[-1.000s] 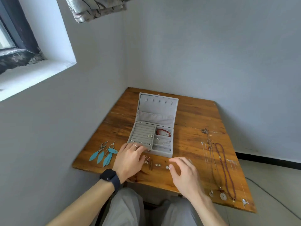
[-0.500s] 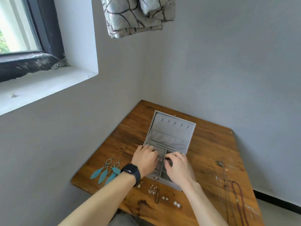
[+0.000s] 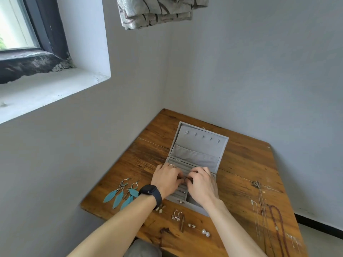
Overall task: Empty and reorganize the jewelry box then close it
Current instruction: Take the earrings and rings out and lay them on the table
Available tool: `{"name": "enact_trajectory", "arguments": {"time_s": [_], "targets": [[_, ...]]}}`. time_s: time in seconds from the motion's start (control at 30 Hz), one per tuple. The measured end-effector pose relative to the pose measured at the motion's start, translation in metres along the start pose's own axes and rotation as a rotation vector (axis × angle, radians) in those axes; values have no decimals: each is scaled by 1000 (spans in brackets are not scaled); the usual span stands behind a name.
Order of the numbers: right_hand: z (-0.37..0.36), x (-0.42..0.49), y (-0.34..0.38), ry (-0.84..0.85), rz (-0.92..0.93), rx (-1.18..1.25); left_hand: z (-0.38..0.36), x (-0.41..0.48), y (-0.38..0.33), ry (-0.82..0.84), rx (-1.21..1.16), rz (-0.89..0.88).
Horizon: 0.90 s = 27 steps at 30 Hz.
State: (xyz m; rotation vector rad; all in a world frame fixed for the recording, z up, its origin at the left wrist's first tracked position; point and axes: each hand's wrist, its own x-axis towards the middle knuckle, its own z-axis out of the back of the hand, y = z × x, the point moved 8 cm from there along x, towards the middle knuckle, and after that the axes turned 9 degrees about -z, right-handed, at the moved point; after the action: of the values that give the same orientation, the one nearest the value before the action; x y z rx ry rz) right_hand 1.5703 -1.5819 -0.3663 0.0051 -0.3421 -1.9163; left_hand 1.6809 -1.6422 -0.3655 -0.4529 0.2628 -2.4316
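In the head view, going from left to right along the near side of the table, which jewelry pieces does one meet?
teal feather earrings → heart drop earrings → small stud pair → white pearl pair → thin silver chains → dark red bead necklace

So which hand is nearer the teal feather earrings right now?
Left. The left hand is over the ring rows of the jewelry box, just right of the feather earrings; the right hand sits beyond it, farther from them.

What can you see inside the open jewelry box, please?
In the jewelry box, grey ring rows hold small studs near the front. The left hand and right hand pinch a small piece, covering the middle and right compartments.
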Motion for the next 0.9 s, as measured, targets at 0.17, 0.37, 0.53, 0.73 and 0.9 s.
{"name": "enact_trajectory", "arguments": {"time_s": [0.17, 0.37, 0.53, 0.73, 0.9], "targets": [[22, -12, 0, -35, -64, 216, 22, -11, 0, -60, -107, 32], [43, -74, 8, -126, -152, 628, 46, -71, 25, -166, -327, 152], [13, -125, 30, -51, -201, 685, 37, -131, 37, -72, -350, 180], [-31, -154, 53, -1, -224, 543, 32, -159, 28, -14, -229, 108], [-39, -155, 59, -48, -268, 500, 24, -159, 18, 2, -246, 68]]}}
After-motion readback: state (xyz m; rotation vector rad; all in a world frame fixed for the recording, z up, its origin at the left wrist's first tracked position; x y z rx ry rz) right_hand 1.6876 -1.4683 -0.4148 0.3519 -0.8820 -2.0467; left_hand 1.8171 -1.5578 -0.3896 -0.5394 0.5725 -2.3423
